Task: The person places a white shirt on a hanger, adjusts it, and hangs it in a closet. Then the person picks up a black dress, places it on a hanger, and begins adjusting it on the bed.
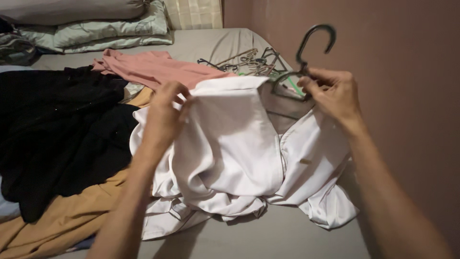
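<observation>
The left hand (pixel 165 108) pinches the crumpled white cotton shirt (pixel 239 158) at its collar; the right hand (pixel 333 93) grips the dark metal hanger (pixel 309 50) above the grey-sheeted bed (pixel 268 235).

Your left hand (pixel 165 110) and right hand (pixel 335 93) hold the shirt (pixel 239 153) and hanger (pixel 306 52) over the bed (pixel 287 235). A clothes pile (pixel 62 144) lies left; spare hangers (pixel 244 62) and pillows (pixel 96 29) lie behind.
</observation>
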